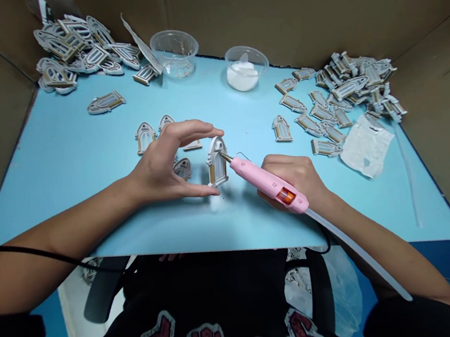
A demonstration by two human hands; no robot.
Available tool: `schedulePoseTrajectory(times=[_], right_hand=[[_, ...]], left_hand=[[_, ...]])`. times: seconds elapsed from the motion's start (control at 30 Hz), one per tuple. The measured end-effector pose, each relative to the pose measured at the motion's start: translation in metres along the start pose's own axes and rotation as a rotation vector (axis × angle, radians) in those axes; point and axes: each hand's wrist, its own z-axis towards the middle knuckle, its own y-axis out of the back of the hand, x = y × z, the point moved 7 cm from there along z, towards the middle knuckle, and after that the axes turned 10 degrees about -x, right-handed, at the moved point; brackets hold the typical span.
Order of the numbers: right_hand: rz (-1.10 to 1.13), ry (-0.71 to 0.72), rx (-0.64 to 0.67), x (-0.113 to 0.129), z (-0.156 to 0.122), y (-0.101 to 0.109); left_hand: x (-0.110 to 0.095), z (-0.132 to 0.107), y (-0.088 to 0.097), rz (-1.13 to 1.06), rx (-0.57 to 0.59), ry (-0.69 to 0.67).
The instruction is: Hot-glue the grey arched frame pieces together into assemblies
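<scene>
My left hand (pixel 167 167) pinches a small arched window-shaped piece (pixel 216 163), white with a tan edge, holding it upright between thumb and forefinger above the light blue table (pixel 85 164). My right hand (pixel 298 178) grips a pink hot glue gun (pixel 270 183). The gun's metal nozzle touches the upper right edge of the held piece. A clear glue stick (pixel 354 251) sticks out of the gun's back toward me. Several finished-looking pieces (pixel 145 136) lie flat just beyond my left hand.
A heap of window pieces (pixel 75 53) lies at the back left, another heap (pixel 356 84) at the back right with loose ones (pixel 281 129) spread before it. Two clear plastic cups (pixel 174 51) (pixel 246 67) stand at the back. Cardboard walls surround the table. A black cord (pixel 34 255) crosses my left forearm.
</scene>
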Motion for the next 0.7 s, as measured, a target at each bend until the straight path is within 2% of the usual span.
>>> schedulePoseTrajectory(times=[0.1,0.17,0.53,0.6,0.7], right_hand=[[0.004,0.007,0.01,0.0,0.0,0.0],[0.024,0.018,0.01,0.001,-0.001,-0.001],[0.021,0.018,-0.007,0.001,0.001,0.0],[0.02,0.017,-0.008,0.001,0.0,0.0],[0.017,-0.005,-0.012,0.0,0.0,0.0]], left_hand=[[-0.007,0.0,0.002,-0.031,-0.022,-0.074],[-0.007,0.0,0.001,-0.042,-0.007,-0.068],[0.013,-0.002,-0.003,0.044,0.063,0.204],[0.01,-0.001,-0.003,0.027,0.056,0.153],[-0.003,0.002,0.0,-0.032,-0.007,-0.033]])
